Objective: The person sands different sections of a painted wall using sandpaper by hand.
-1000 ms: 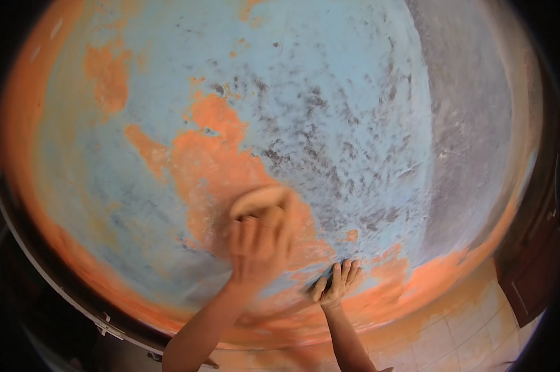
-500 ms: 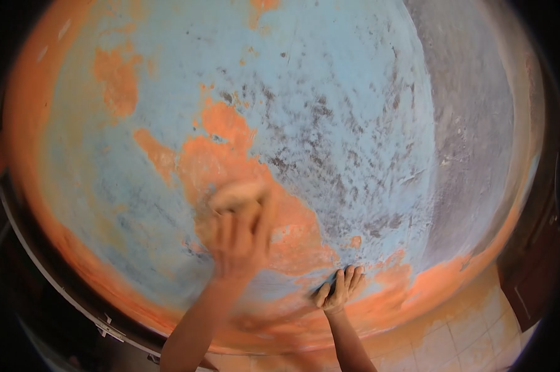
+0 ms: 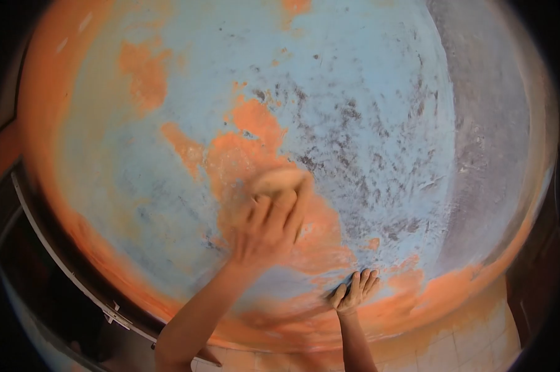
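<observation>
A large rounded surface, painted light blue with orange and grey areas, fills most of the view. My left hand is wrapped round a tan, rounded pad and holds it against an orange patch near the middle. Motion blurs both hand and pad, so the pad's exact kind does not show. Lower and to the right, my right hand rests on the surface near its lower edge. Its fingers are stretched out, the thumb is apart from them, and nothing shows in it.
Dark scuff marks cover the blue area right of centre. A grey band runs down the right side. An orange rim curves along the bottom, above pale floor tiles. A thin curved metal strip lies at the lower left.
The whole scene has shifted slightly rightward in view. My left hand and the pad have moved right and a little up over the orange patch. My right hand keeps its place on the surface.
</observation>
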